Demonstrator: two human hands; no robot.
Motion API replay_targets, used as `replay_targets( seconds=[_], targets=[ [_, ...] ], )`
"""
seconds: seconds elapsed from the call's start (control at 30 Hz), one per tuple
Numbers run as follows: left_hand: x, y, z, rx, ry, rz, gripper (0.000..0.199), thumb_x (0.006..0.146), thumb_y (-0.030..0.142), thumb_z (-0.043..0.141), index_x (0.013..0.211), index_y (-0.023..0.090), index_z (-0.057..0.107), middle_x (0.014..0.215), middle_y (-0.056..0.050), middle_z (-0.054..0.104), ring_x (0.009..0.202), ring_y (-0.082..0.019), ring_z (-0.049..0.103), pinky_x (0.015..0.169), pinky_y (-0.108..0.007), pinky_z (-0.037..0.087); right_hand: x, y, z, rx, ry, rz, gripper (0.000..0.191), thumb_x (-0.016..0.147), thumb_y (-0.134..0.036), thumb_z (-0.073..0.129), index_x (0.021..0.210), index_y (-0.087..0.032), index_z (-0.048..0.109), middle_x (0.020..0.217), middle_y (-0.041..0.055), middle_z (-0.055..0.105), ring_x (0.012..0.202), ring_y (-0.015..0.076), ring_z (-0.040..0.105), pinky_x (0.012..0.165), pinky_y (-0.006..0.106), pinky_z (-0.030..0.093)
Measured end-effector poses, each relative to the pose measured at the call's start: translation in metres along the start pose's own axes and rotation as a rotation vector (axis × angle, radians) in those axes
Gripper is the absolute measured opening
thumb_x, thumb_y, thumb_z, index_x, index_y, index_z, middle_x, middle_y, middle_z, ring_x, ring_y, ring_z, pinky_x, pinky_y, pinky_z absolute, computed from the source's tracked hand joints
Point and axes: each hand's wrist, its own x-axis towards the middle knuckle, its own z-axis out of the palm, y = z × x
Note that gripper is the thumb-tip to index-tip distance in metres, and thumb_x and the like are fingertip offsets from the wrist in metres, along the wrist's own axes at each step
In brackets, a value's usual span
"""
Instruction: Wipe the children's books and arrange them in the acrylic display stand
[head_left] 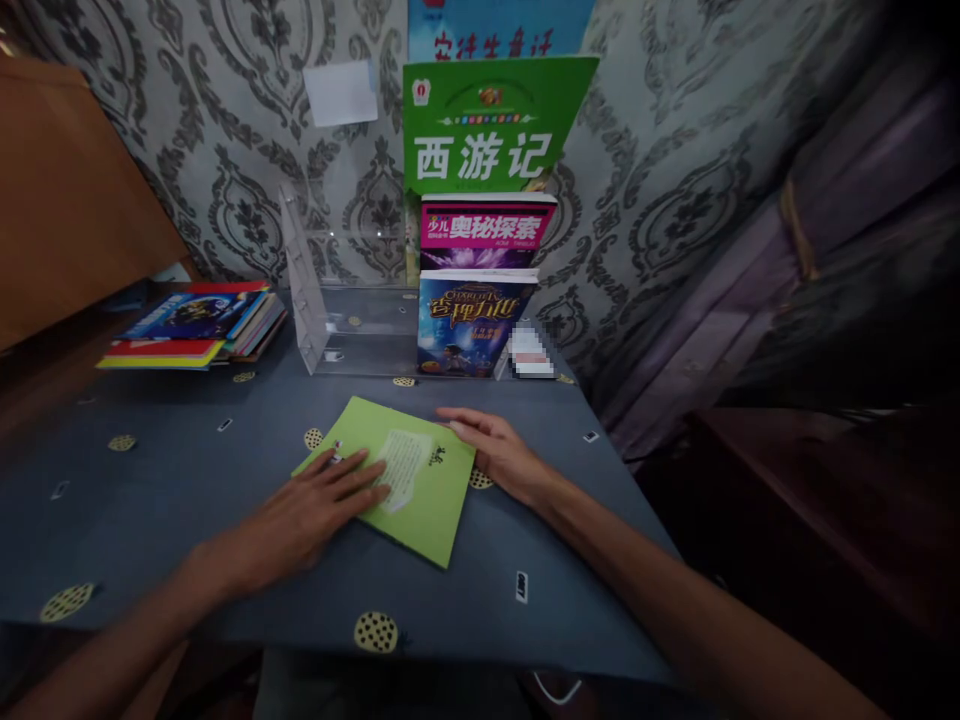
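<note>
A light green book lies at an angle on the table, a pale block of printed text on its upward face. My left hand rests flat over the left part of the book, its fingers spread and pointing to the right. At the far right corner, my right hand grips the book. The thumb shows at its edge and the fingers reach past the far side; the undersides of those fingers are hidden.
Behind stands a clear acrylic rack. A blue book, a pink-purple book and a green book stand at its right side. A stack of books lies at the left. Patterned wallpaper and a curtain border the table.
</note>
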Motion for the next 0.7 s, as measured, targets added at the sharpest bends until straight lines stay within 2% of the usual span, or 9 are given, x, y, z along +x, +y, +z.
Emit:
replay_targets(
  seconds=[0.07,0.2,0.3,0.43,0.5,0.6,0.67,0.7],
  targets=[
    [-0.003,0.003,-0.004,-0.016,-0.013,-0.004,0.059,0.095,0.016,0.044,0.151,0.034,0.036,0.159,-0.002,0.038,0.15,-0.021,0.027,0.121,-0.05,0.026,0.001,0.004,0.001,-0.104,-0.006,-0.052,0.046,0.075,-0.045,0.078,0.113,-0.02,0.07,0.105,0.0077,0.076,0.09,0.0203,0.071,0.082,0.036,0.057],
    [0.006,-0.003,-0.012,-0.027,0.034,-0.093,0.046,0.102,0.038,0.04,0.146,0.026,0.046,0.154,-0.008,0.047,0.143,-0.023,0.042,0.116,-0.044,0.035,0.002,0.007,0.003,-0.384,0.008,-0.167,0.037,0.078,-0.035,0.071,0.111,-0.019,0.07,0.111,0.0079,0.074,0.091,0.0208,0.07,0.078,0.036,0.057],
    [0.025,-0.022,-0.005,0.025,0.104,-0.232,0.047,0.103,0.033,0.032,0.145,0.019,0.047,0.152,-0.013,0.049,0.14,-0.024,0.046,0.112,-0.045,0.038,0.001,0.008,0.004,-0.564,0.043,-0.229,0.031,0.081,-0.03,0.064,0.108,-0.019,0.072,0.105,0.0068,0.075,0.087,0.0213,0.07,0.075,0.035,0.056],
    [0.046,-0.038,0.003,0.085,0.103,-0.339,0.048,0.101,0.028,0.031,0.144,0.016,0.046,0.152,-0.015,0.047,0.14,-0.027,0.045,0.109,-0.046,0.04,-0.003,0.008,0.005,-0.691,0.068,-0.296,0.026,0.082,-0.028,0.06,0.103,-0.02,0.074,0.097,0.0054,0.075,0.084,0.0221,0.069,0.073,0.034,0.056],
    [0.049,-0.031,0.002,0.156,0.147,-0.367,0.045,0.099,0.02,0.031,0.14,0.014,0.051,0.147,-0.017,0.052,0.135,-0.028,0.049,0.105,-0.048,0.042,-0.005,0.007,0.005,-0.752,0.076,-0.331,0.024,0.082,-0.026,0.06,0.101,-0.021,0.074,0.096,0.0051,0.075,0.085,0.022,0.069,0.075,0.035,0.055],
    [0.042,-0.001,0.0,0.29,0.197,-0.413,0.041,0.096,0.012,0.031,0.126,0.012,0.06,0.127,-0.02,0.064,0.116,-0.031,0.06,0.093,-0.049,0.049,-0.008,0.006,0.006,-0.834,0.085,-0.358,0.024,0.083,-0.022,0.06,0.101,-0.021,0.075,0.095,0.0054,0.074,0.084,0.0211,0.068,0.076,0.034,0.053],
    [0.032,0.023,0.004,0.328,0.188,-0.419,0.035,0.1,0.027,0.038,0.123,0.015,0.062,0.12,-0.018,0.067,0.111,-0.032,0.062,0.088,-0.048,0.051,-0.01,0.005,0.007,-0.873,0.085,-0.363,0.024,0.083,-0.02,0.06,0.103,-0.021,0.075,0.095,0.0057,0.073,0.084,0.0205,0.068,0.075,0.033,0.053],
    [0.026,0.034,0.008,0.321,0.19,-0.415,0.038,0.1,0.038,0.043,0.126,0.017,0.06,0.125,-0.017,0.065,0.117,-0.034,0.059,0.089,-0.047,0.052,-0.011,0.005,0.008,-0.888,0.086,-0.365,0.024,0.083,-0.018,0.061,0.102,-0.021,0.075,0.094,0.0058,0.072,0.083,0.0202,0.068,0.075,0.033,0.052]
  ],
)
